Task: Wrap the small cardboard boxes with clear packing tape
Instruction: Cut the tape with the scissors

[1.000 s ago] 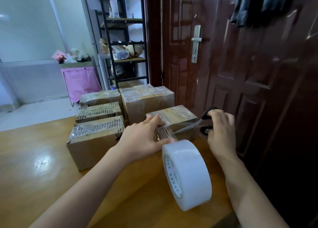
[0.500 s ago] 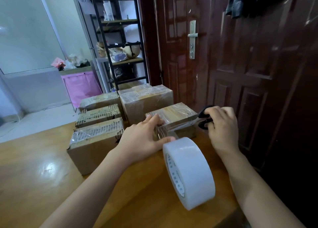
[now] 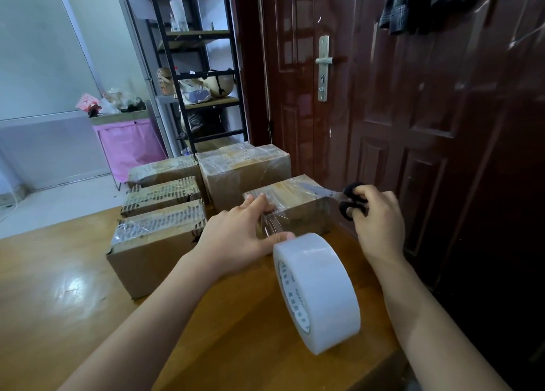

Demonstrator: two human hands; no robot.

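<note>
A small cardboard box point(image 3: 298, 204) with clear tape across its top sits near the table's right edge. My left hand point(image 3: 239, 237) rests against its near left corner, fingers on the top edge and thumb stretched toward the tape roll. A big roll of clear packing tape point(image 3: 318, 293) stands on edge in front of the box, and a strip of tape point(image 3: 271, 225) runs from it up to the box. My right hand point(image 3: 377, 222) grips black-handled scissors point(image 3: 351, 200) at the box's right side, blades lying over the box top.
Several other taped cardboard boxes point(image 3: 159, 240) stand in rows to the left and behind on the wooden table point(image 3: 59, 302). A dark red door point(image 3: 413, 110) is close on the right. A black shelf rack point(image 3: 200, 75) and a pink bin point(image 3: 129, 145) stand beyond.
My right hand drew the scissors back to the right, from the tape strip at the box's front to its right side. My left hand stayed on the box.
</note>
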